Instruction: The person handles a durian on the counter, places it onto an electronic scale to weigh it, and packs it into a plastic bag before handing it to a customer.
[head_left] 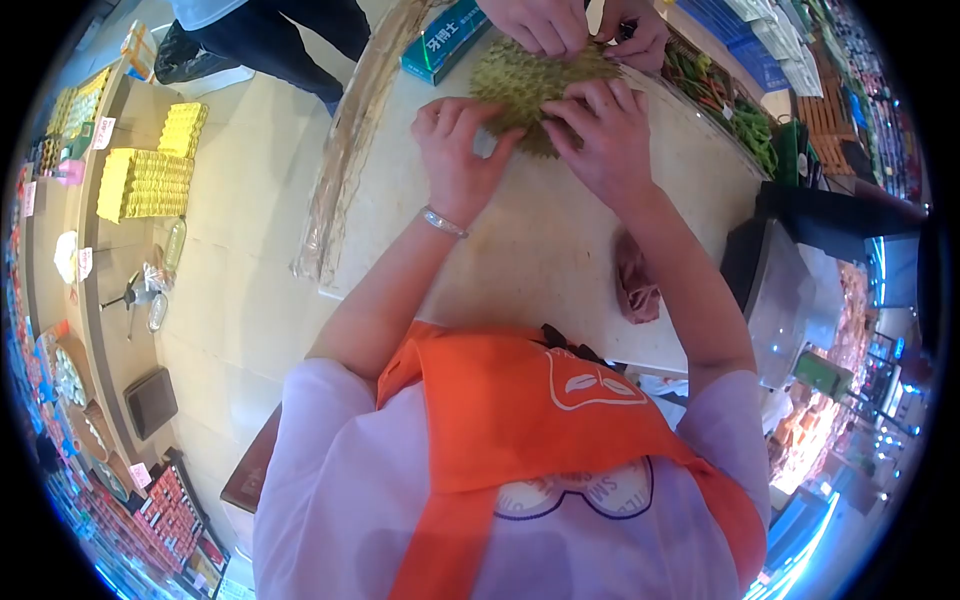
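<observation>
A spiky green-brown durian sits at the far end of the pale table. My left hand, with a bracelet at its wrist, touches the durian's near left side, thumb and fingers apart. On the near right side rests my right hand, its fingers spread and bent over the spikes. Another person's two hands are at the durian's far side, one near a small dark object. What lies under the fingertips is hidden.
A teal box lies left of the durian. The crumpled reddish cloth is by my right forearm. Green vegetables are beyond the table's right edge, a dark scale-like device nearer. Someone's dark-trousered legs stand at the upper left.
</observation>
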